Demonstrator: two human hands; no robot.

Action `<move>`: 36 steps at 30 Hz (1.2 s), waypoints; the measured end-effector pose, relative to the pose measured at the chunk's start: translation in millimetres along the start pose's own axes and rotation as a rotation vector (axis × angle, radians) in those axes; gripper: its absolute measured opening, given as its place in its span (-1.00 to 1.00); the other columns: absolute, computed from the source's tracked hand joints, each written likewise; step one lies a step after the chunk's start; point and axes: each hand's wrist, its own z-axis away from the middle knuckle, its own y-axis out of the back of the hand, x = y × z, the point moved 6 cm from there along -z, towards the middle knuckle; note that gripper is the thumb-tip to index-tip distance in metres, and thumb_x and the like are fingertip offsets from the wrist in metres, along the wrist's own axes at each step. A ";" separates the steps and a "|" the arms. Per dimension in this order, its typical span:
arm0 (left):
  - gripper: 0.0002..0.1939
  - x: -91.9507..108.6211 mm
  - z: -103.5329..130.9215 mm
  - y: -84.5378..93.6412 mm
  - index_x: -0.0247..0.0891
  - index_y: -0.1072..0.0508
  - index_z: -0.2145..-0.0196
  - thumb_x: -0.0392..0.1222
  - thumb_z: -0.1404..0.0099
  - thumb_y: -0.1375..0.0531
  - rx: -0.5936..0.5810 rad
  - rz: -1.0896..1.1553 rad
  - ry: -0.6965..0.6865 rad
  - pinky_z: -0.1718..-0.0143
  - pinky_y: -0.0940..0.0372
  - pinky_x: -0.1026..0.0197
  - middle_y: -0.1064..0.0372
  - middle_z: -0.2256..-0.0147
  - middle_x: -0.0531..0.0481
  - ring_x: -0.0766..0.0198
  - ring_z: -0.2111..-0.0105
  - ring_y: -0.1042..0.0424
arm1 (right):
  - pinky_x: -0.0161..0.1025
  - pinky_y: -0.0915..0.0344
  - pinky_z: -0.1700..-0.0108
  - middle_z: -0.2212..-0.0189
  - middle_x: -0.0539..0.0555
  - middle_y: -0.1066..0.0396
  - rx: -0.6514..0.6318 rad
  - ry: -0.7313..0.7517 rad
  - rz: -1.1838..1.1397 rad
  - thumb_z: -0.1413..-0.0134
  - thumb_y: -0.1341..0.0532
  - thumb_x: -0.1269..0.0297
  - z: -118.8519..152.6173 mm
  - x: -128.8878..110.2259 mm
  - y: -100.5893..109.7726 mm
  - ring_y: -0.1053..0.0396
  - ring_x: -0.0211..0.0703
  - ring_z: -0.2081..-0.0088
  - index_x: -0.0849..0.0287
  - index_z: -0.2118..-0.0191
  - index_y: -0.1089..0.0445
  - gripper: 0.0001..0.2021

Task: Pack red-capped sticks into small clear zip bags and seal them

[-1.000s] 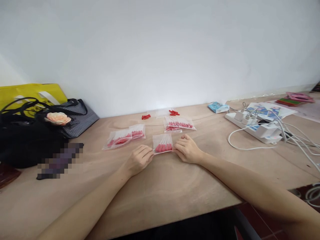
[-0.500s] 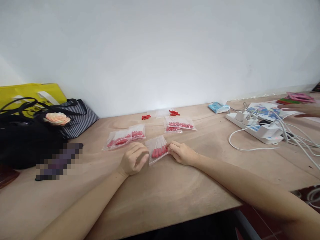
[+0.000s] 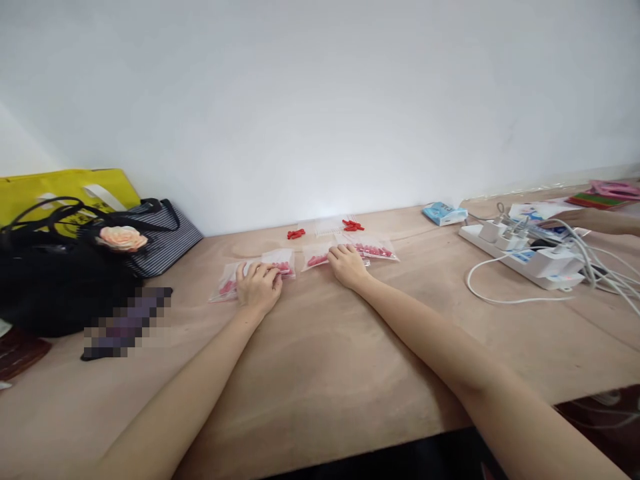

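Clear bags of red pieces lie on the left of the wooden table, partly under my left hand, whose fingers are spread over them. My right hand rests on a clear bag with red pieces, its fingers bent over the top; whether they grip it is hard to see. Right beside it lie more bags of red pieces. Further back are two small loose piles of red pieces, one on the left and one on the right, with empty clear bags between them.
A white power strip with plugs and cables lies at the right, near a blue packet. Another person's hand is at the far right. A black bag, striped bag and yellow bag stand left.
The bag from the middle front has moved back beside the right-hand bags, with my right hand on it. My left hand has moved back onto the left bags and opened. The other person's hand has shifted.
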 end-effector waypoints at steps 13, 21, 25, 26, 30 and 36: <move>-0.91 81.4 4.0 45.0 -0.26 -0.42 0.38 -0.34 -0.19 -0.12 0.135 0.179 -0.456 0.16 -0.17 0.08 -0.45 0.36 -0.01 0.19 0.31 -0.37 | -0.19 -0.14 0.21 0.27 0.16 -0.32 0.162 0.093 -0.282 -0.04 -0.12 0.29 68.3 -3.0 46.6 -0.20 -0.11 0.23 0.23 0.23 -0.34 -0.82; -0.90 140.4 1.5 48.6 -0.29 -0.40 0.40 -0.31 -0.24 -0.09 0.058 0.556 -0.514 0.28 -0.23 0.19 -0.43 0.39 -0.02 0.28 0.37 -0.37 | -0.28 -0.12 0.36 0.44 0.06 -0.34 0.232 0.297 -0.353 -0.11 -0.07 0.31 98.5 -9.6 71.8 -0.20 -0.25 0.42 0.18 0.36 -0.39 -0.84; -0.90 122.5 3.8 42.0 -0.27 -0.40 0.38 -0.23 -0.24 -0.11 -0.037 0.647 -0.456 0.34 -0.26 0.22 -0.44 0.38 0.00 0.29 0.39 -0.38 | -0.28 -0.04 0.40 0.54 0.03 -0.30 0.229 0.354 -0.279 -0.15 -0.02 0.34 99.4 -12.9 72.8 -0.17 -0.29 0.48 0.19 0.48 -0.36 -0.75; -0.90 115.7 5.7 41.9 -0.27 -0.40 0.37 -0.23 -0.24 -0.11 -0.048 0.651 -0.451 0.35 -0.27 0.22 -0.44 0.37 -0.01 0.29 0.39 -0.39 | -0.28 -0.03 0.41 0.56 0.02 -0.29 0.231 0.362 -0.259 -0.15 -0.01 0.35 99.6 -13.7 73.5 -0.16 -0.30 0.49 0.20 0.50 -0.36 -0.73; -0.89 92.6 14.1 47.1 -0.25 -0.42 0.40 -0.31 -0.23 -0.10 -0.018 0.661 -0.452 0.35 -0.29 0.23 -0.44 0.39 -0.01 0.31 0.39 -0.40 | -0.28 0.00 0.42 0.62 0.01 -0.24 0.232 0.379 -0.205 -0.17 0.02 0.37 101.1 -16.3 77.0 -0.12 -0.31 0.53 0.20 0.58 -0.31 -0.66; -0.89 86.4 17.0 50.1 -0.27 -0.43 0.39 -0.35 -0.23 -0.10 0.017 0.673 -0.445 0.39 -0.32 0.27 -0.44 0.41 -0.02 0.33 0.41 -0.42 | -0.29 -0.01 0.42 0.58 0.03 -0.28 0.201 0.374 -0.215 -0.16 0.02 0.38 103.8 -14.3 80.1 -0.15 -0.29 0.50 0.20 0.50 -0.35 -0.72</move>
